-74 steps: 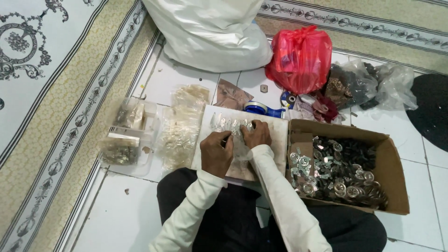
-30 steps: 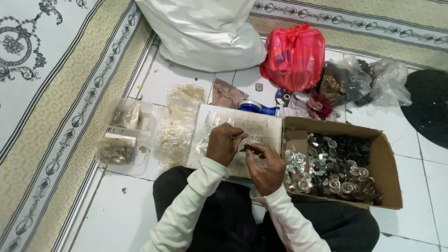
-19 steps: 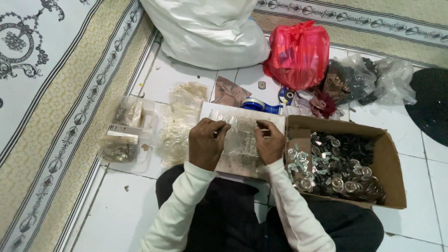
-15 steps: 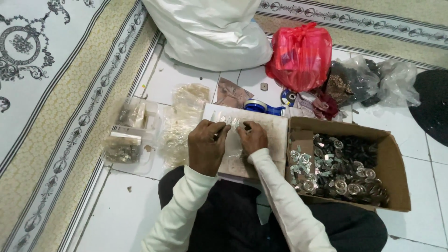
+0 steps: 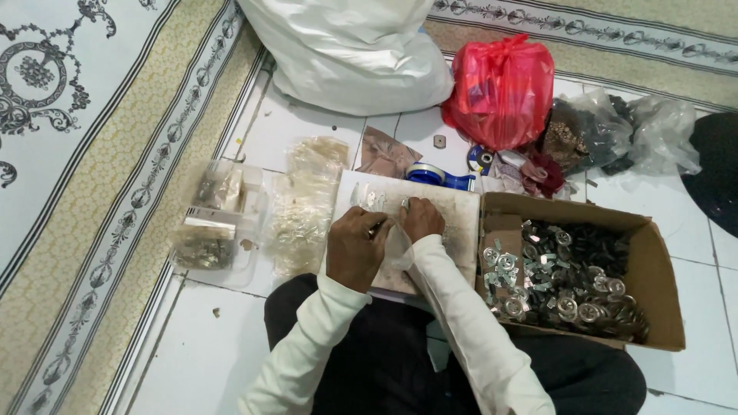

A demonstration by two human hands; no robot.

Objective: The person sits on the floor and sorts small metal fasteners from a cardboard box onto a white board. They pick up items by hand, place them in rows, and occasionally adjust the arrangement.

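Observation:
My left hand (image 5: 355,247) and my right hand (image 5: 421,218) meet over a white board (image 5: 461,230) resting on my lap. Between them they pinch a small clear plastic bag (image 5: 398,247), which hangs down from the fingers. What lies inside the bag is too small to tell. A few small shiny metal pieces (image 5: 367,198) lie on the board's far left corner. An open cardboard box (image 5: 661,269) full of small silvery metal parts (image 5: 565,280) stands just right of the board.
Piles of empty clear bags (image 5: 304,204) and a clear tub (image 5: 219,227) of filled bags lie to the left. Behind are a big white sack (image 5: 354,54), a red plastic bag (image 5: 500,88), a blue tape dispenser (image 5: 438,177) and dark bags (image 5: 607,134). A patterned carpet (image 5: 84,154) lies left.
My right hand went to the box side about a second ago and came back to the left hand. Both hands now hold the small clear bag together over the board.

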